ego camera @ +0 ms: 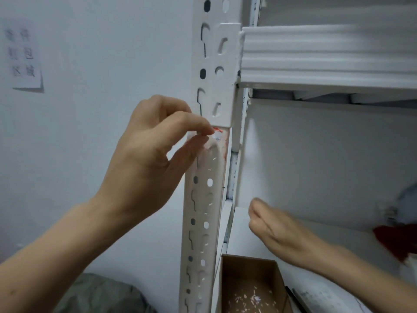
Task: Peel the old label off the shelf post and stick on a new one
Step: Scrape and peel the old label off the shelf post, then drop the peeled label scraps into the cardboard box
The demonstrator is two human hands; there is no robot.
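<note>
A paper notice [23,57] hangs on the wall [101,53]; an open cardboard box [250,283] holds scraps; a blurred red item [397,240] lies far right.

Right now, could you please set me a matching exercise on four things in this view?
1 left hand
2 right hand
3 brown cardboard box
4 white paper notice

A stuck on the wall
B holds paper scraps
C pinches red label remnant on white slotted metal post
D open, above the lower white shelf

Pairs: 1-C, 2-D, 3-B, 4-A

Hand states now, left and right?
Left hand: pinching the old label remnant on the shelf post.
Right hand: open, blurred, holding nothing.
</note>
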